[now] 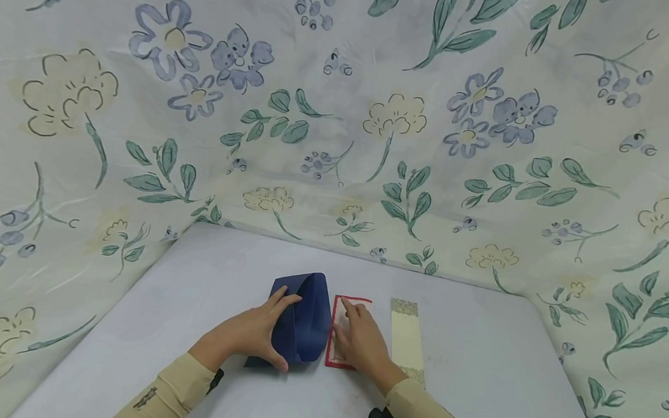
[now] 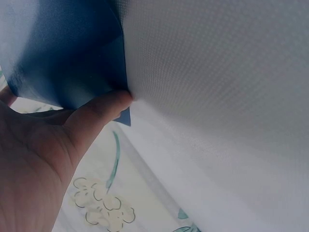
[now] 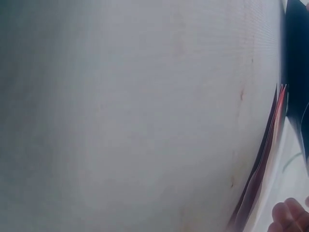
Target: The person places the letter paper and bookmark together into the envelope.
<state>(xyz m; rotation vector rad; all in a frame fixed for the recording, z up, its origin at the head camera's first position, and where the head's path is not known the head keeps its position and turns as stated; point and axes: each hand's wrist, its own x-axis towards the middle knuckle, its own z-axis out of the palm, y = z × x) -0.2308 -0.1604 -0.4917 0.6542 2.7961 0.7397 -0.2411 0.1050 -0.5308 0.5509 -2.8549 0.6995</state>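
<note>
A dark blue envelope (image 1: 313, 323) with its flap lifted lies on the white table, left of the middle. My left hand (image 1: 258, 329) grips it, fingers over the far part and thumb at the near edge. The left wrist view shows the thumb pressed along the blue paper (image 2: 72, 53). Just right of the envelope is a white card with a red border (image 1: 337, 357). My right hand (image 1: 361, 338) rests over this card, fingertips near its far edge and thumb by its left side, covering much of it. In the right wrist view, its fingers (image 3: 289, 215) stand beside thin layered edges (image 3: 260, 166).
A cream paper strip (image 1: 408, 335) with glittery ends lies right of my right hand, partly behind the forearm. Floral cloth (image 1: 339, 139) hangs around the white table (image 1: 485, 372) at its back and sides. Faint reddish marks show on the table near me.
</note>
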